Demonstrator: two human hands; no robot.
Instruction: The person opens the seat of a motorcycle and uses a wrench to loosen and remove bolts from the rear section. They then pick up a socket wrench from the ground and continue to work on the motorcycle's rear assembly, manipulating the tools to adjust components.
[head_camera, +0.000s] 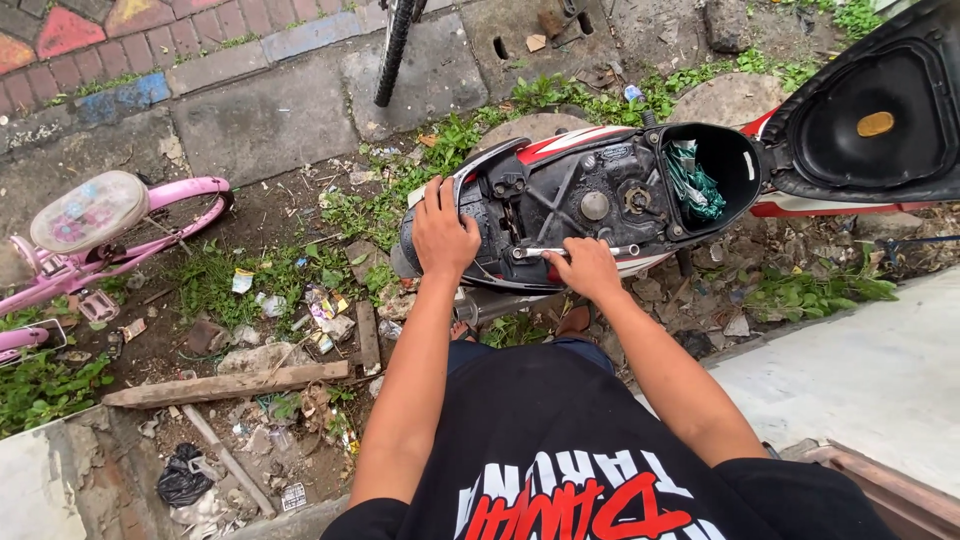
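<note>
A: Left hand?
B: My left hand (443, 232) lies flat, fingers spread, on the rear of the scooter (585, 205), by the tail.
A: Right?
B: My right hand (588, 268) is curled round a wrench (575, 250) that lies across the open frame.
A: Seat?
B: The seat (880, 115) is tipped up on the right; a green cloth (692, 185) sits in the bin.
A: Around?
B: Pink bike (110, 240) far left, plank (225, 385) and litter on the ground.
</note>
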